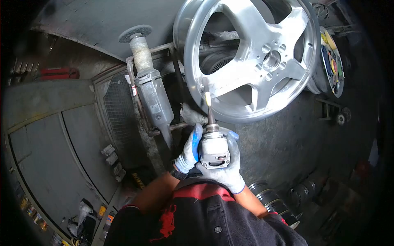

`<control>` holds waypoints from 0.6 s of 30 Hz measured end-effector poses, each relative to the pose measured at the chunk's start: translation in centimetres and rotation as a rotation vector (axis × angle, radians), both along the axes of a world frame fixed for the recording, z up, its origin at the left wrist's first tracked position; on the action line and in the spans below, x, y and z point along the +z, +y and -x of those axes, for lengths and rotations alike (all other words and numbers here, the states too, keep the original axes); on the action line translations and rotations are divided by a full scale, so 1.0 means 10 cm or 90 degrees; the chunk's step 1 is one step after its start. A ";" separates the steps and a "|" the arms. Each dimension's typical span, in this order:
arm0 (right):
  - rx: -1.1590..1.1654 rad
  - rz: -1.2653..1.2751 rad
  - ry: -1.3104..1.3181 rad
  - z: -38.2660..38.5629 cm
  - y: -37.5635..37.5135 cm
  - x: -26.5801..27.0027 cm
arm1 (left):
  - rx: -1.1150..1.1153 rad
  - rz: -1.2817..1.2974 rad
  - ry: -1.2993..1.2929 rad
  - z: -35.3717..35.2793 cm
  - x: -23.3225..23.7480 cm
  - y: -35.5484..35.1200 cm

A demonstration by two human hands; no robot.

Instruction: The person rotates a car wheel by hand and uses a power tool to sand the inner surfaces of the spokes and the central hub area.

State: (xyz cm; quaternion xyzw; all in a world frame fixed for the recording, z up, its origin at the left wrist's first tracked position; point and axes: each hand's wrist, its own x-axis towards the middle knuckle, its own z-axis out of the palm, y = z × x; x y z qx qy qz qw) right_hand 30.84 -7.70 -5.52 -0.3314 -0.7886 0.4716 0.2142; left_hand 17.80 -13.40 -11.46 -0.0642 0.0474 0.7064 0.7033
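Both of my hands wear white and blue work gloves and are wrapped around a die grinder (214,148). My left hand (189,150) grips its left side, while my right hand (229,172) cups the right side and underside. The grinder's shaft points away from me and carries a slim tip (207,98), pale yellow at its lower part. That tip overlaps the lower left edge of a silver alloy wheel (242,37), where a spoke meets the rim. The wheel stands tilted in front of me, its five-spoke face and bolt holes toward me.
Left of the wheel, a larger grinder (154,96) with a round disc rests on a metal frame (133,82). A grey cabinet (49,143) stands at the left. Several wheels (269,197) lie at lower right. A tray of coloured items (331,61) is beyond the wheel.
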 end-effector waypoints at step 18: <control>-0.005 0.037 0.043 0.16 0.08 -0.08 | -0.001 0.124 0.040 0.12 -0.21 -0.05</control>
